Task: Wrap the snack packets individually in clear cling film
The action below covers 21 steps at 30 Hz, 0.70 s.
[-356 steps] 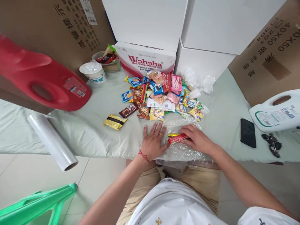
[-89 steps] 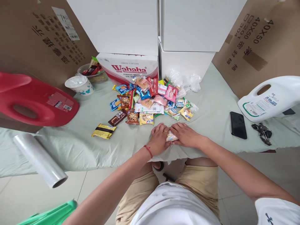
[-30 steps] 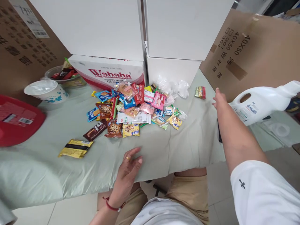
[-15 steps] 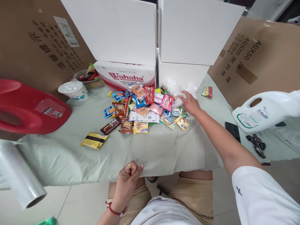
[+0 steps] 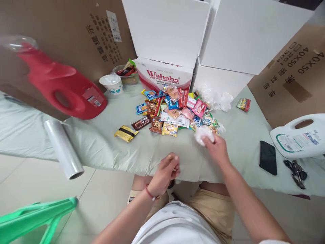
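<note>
A loose white shirt (image 5: 175,225), wrinkled down the front, fills the bottom centre of the frame, and an edge of its white sleeve (image 5: 273,242) shows at the lower right. Above it are tan shorts (image 5: 214,208), creased at the thigh, with a small dark-and-pale mark (image 5: 131,199) near one hem. A thin red bracelet (image 5: 149,193) with a pale bead (image 5: 153,199) circles the wrist of the left hand (image 5: 165,171).

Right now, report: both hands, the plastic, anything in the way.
Right hand pinching crumpled plastic. Left hand loosely curled, contents hidden. Snack pile just beyond the plastic.
</note>
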Available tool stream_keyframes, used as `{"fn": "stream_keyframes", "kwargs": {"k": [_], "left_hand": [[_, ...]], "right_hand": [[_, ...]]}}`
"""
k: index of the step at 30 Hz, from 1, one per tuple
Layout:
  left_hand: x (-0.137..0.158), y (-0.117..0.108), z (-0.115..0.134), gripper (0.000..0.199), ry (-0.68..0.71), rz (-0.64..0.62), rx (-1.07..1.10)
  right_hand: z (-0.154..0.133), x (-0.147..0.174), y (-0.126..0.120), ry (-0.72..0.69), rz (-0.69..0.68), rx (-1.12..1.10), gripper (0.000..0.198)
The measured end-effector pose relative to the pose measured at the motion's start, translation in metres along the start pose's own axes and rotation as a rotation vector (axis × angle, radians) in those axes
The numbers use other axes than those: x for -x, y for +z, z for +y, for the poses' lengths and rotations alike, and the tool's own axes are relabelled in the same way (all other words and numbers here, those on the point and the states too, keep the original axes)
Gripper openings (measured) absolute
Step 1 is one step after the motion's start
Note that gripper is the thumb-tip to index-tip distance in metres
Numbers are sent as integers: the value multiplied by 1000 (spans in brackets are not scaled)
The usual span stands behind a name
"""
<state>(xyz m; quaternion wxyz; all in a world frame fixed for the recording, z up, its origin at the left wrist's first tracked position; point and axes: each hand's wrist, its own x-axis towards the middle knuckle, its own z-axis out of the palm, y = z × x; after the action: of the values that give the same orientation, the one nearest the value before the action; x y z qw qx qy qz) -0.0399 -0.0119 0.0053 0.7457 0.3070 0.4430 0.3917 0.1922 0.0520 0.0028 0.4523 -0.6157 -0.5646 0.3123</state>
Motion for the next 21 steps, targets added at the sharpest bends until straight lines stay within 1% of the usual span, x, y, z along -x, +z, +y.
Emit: {"fn": "stream_keyframes", "kwargs": {"k": [2,3,4,5,6,8,9,11,13,14,16,18,19,21], "left_hand": [[-18,16,2,55,-61,-57,89],[-27,21,0,56,-46,-61,103],[-34,24,-2,55,-12,-47,100],[-40,26,-6,53,28,-21,80],[-44,26,-10,51,71,12,46],[-47,25,-18,47,137,73,-46],[-47,24,-22,45,163,95,-88],[-45,23,-28,44,211,140,-139],[-43,21,-30,45,224,182,-123],[-42,19,-30,46,216,192,-95],[-40,14,-28,44,199,179,-32],[-38,10,-24,40,212,127,-2],[-36,9,-22,37,228,100,-15],[-33,11,-20,33,250,58,-71]], "right_hand": [[-1,40,17,-199,-79,116,16],[-1,55,23,-282,-137,149,20],[-1,66,26,-342,-196,165,30],[-1,74,28,-372,-254,170,42],[-1,80,28,-372,-296,168,50],[-3,84,27,-330,-311,149,58],[-4,84,27,-306,-284,138,56],[-5,79,27,-256,-201,120,43],[-3,71,28,-190,-141,77,24],[0,67,29,-141,-124,28,18],[5,61,28,-20,-74,-118,18],[8,59,27,79,-8,-247,21],[8,60,28,107,-5,-284,24],[6,63,31,113,-82,-297,30]]}}
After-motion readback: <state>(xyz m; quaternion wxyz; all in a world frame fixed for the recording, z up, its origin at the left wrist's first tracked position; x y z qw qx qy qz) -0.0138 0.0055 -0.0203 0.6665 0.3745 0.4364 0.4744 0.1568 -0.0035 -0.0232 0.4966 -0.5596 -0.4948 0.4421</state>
